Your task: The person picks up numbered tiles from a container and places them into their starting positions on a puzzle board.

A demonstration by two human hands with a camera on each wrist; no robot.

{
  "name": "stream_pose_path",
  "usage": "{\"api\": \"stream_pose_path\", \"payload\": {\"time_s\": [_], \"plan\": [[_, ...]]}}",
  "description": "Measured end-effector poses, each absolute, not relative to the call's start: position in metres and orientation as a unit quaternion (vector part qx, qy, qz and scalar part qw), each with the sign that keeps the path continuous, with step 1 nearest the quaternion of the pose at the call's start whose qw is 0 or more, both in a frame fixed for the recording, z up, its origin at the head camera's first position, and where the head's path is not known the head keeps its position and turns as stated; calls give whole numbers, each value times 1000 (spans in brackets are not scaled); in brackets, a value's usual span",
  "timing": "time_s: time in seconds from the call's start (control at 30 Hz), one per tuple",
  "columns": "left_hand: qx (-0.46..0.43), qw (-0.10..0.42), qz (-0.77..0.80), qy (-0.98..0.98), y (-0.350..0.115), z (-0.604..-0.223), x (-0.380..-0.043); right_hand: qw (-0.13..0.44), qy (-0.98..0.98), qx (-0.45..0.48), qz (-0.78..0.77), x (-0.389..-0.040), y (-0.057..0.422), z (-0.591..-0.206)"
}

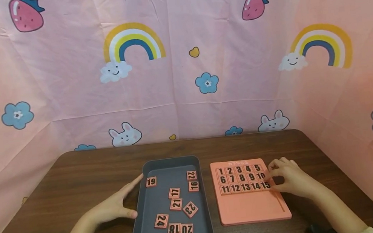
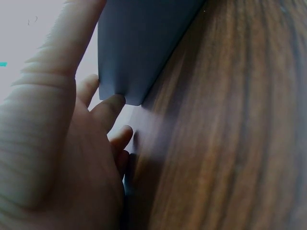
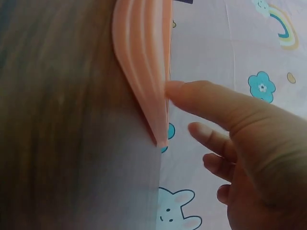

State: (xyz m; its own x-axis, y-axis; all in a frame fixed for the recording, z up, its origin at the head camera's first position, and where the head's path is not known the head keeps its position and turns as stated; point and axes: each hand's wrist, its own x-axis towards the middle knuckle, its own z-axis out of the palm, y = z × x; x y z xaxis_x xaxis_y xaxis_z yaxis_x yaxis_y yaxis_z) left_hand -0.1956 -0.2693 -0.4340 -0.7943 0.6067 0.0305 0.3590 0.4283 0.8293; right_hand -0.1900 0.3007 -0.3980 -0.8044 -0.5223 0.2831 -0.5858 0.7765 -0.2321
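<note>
A pink number board [image 1: 250, 208] lies at the right of the table, its upper rows filled with tiles [image 1: 242, 178] numbered 1 to 15 in order. My right hand [image 1: 292, 177] is at the board's right edge, thumb and fingertips touching by the 10 and 15 tiles. In the right wrist view, the thumb [image 3: 192, 96] meets the board's edge [image 3: 141, 57] while the other fingers stay apart from it. My left hand [image 1: 112, 208] is spread along the left side of a grey tray [image 1: 140, 216], fingertips against its wall [image 2: 139, 43].
Several loose number tiles, such as 19 [image 1: 151, 181], 24 [image 1: 161, 221] and 20 [image 1: 186, 231], lie scattered in the tray, some turned or upside down. The brown wooden table [image 1: 100, 171] ends at a patterned pink cloth [image 1: 180, 121] behind and at the sides.
</note>
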Motion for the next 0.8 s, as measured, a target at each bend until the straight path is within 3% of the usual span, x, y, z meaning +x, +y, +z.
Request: {"api": "stream_pose_path", "payload": {"time_s": [0.5, 0.8], "plan": [[294, 138, 449, 832, -269, -434, -195, 176, -880, 361, 253, -185, 226, -394], [293, 136, 447, 834, -269, -436, -197, 107, -884, 345, 298, -185, 176, -390]]}}
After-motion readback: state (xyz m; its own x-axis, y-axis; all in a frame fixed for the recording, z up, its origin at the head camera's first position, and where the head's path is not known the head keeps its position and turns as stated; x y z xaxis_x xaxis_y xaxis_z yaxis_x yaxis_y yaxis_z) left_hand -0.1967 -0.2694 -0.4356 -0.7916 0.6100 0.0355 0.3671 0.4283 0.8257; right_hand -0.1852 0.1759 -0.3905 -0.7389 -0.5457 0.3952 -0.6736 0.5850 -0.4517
